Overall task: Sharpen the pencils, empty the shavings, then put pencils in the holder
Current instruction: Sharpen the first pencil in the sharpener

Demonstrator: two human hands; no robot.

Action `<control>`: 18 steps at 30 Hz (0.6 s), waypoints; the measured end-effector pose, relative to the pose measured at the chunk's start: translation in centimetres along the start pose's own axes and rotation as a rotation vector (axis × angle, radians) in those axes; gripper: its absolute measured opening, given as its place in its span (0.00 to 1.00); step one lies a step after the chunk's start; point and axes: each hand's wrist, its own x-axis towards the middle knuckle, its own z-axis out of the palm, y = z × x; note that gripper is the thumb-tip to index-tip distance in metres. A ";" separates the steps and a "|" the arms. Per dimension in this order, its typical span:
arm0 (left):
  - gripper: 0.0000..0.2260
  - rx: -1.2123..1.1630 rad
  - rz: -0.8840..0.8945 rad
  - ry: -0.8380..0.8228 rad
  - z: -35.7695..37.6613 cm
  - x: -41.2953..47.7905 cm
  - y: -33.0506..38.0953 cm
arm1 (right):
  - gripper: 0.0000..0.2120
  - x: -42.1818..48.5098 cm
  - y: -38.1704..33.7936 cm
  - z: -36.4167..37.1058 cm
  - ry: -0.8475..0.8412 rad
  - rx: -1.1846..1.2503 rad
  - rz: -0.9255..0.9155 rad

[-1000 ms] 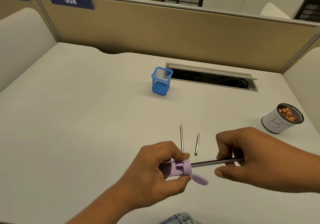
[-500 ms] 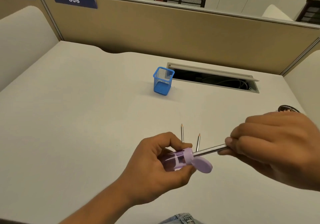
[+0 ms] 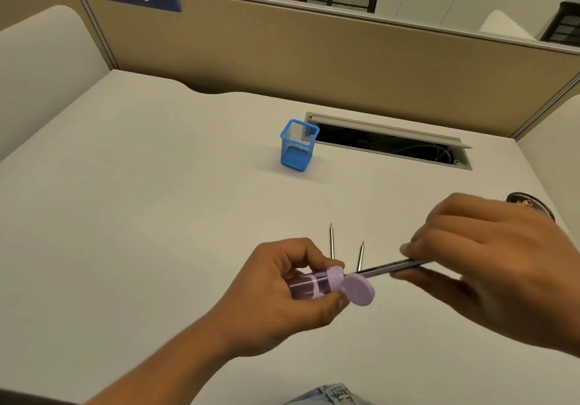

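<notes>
Sharpening step: left hand (image 3: pixel 282 291) clamped on purple sharpener (image 3: pixel 317 284), right hand (image 3: pixel 489 257) pinching pencil (image 3: pixel 395 265) stuck in it (lid hanging open). Next likely twist more, then dump shavings.

The pale worktop (image 3: pixel 131 203) carries a blue mesh holder (image 3: pixel 297 145) standing upright near the open cable hatch (image 3: pixel 389 145). Two pencils (image 3: pixel 331 241) (image 3: pixel 361 255) lie nearer, tips pointing away. A dark-rimmed cup (image 3: pixel 530 205), mostly hidden, seems to stand at right.

Showing three pencils (image 3: pixel 331 241) (image 3: pixel 361 256) (image 3: pixel 395 265), one purple sharpener (image 3: pixel 317 284), one blue mesh holder (image 3: pixel 298 145), one shavings cup (image 3: pixel 530 204), two hands (image 3: pixel 282 291) (image 3: pixel 489 257).
</notes>
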 end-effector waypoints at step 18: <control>0.09 0.294 0.233 -0.009 0.0 0.1 -0.7 | 0.17 -0.2 -0.8 0.3 -0.313 0.478 0.552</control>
